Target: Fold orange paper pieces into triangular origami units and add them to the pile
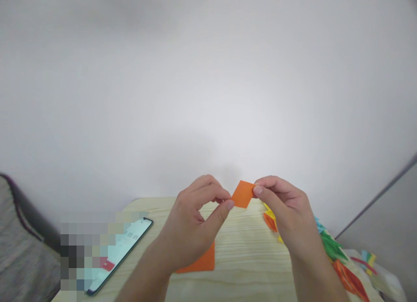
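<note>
A small orange square of folded paper (pixel 243 194) is held up above the table, turned so that its corners point sideways. My left hand (pixel 198 219) pinches its left corner between thumb and forefinger. On the opposite corner, the thumb and forefinger of my right hand (pixel 286 210) are closed in the same way. Below my left wrist lies a larger piece of orange paper (pixel 203 262) on the table, partly hidden by that hand.
On the pale wooden table (pixel 250 258), a phone (pixel 122 254) with a lit screen lies at the left. Yellow and orange folded papers (pixel 270 219) show behind my right hand. Green paper (pixel 332 246) and orange paper (pixel 350 280) lie along the right edge. A white wall (pixel 208 97) stands behind.
</note>
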Tool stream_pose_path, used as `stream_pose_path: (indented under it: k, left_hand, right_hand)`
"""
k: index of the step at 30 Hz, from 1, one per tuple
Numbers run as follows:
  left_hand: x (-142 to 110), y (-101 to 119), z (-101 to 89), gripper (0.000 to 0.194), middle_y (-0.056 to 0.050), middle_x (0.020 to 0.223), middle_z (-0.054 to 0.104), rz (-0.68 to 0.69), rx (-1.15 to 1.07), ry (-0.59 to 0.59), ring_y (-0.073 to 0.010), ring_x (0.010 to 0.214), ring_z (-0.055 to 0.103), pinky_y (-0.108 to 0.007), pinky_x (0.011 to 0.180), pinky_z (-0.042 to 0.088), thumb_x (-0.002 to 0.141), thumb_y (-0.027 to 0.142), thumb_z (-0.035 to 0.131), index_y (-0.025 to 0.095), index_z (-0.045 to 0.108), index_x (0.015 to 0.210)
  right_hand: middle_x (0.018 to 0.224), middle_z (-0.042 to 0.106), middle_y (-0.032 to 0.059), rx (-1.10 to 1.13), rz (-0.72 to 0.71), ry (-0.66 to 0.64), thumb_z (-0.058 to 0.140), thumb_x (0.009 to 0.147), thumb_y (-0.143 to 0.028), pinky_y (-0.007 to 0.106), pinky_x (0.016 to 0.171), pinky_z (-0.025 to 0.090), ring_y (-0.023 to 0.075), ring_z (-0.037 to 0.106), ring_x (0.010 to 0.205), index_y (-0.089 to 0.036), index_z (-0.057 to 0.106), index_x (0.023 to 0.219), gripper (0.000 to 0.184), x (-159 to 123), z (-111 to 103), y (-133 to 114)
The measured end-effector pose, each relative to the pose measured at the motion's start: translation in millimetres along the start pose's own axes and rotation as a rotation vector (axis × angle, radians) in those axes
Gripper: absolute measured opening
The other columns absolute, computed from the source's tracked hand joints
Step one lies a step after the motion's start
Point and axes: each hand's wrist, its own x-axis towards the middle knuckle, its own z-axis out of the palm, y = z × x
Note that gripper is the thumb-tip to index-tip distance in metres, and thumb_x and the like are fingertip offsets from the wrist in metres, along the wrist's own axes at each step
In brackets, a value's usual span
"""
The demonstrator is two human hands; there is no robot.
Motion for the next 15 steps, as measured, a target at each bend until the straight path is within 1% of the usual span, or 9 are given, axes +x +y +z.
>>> stream_pose_path:
  k: [5, 10, 15]
  left_hand:
    - [0.6, -0.2, 0.5, 0.011, 0.0, 0.087, 0.061, 0.016, -0.019, 0.013, -0.0132, 0.082, 0.057, -0.029, 0.075, 0.047, 0.098, 0.016, 0.063, 0.02, 0.065, 0.088]
    - [3.3, -0.1, 0.9, 0.011, 0.0, 0.088, 0.063, 0.011, -0.076, 0.045, -0.013, 0.082, 0.059, -0.029, 0.075, 0.048, 0.098, 0.017, 0.065, 0.021, 0.068, 0.088]
    - [4.6, 0.3, 2.0, 0.01, 0.0, 0.088, 0.065, -0.011, -0.056, 0.045, -0.0131, 0.083, 0.061, -0.029, 0.078, 0.049, 0.096, 0.017, 0.066, 0.022, 0.07, 0.088]
  right_hand:
    - [0.082, 0.073, -0.0001, -0.006, -0.042, 0.013, 0.079, 0.09, -0.037, 0.021, 0.063, 0.05, 0.0116, 0.062, 0.069, -0.021, 0.074, 0.088, 0.017, 0.8, 1.4, 1.0]
    - [0.093, 0.076, 0.0015, 0.019, -0.073, -0.023, 0.081, 0.088, -0.034, 0.023, 0.069, 0.054, 0.0143, 0.067, 0.079, -0.024, 0.076, 0.098, 0.015, 1.5, 0.7, 4.2]
    - [0.084, 0.074, 0.0016, -0.052, -0.034, -0.054, 0.078, 0.09, -0.039, 0.025, 0.061, 0.049, 0.0137, 0.062, 0.068, -0.021, 0.075, 0.093, 0.018, 1.3, -3.5, 2.2]
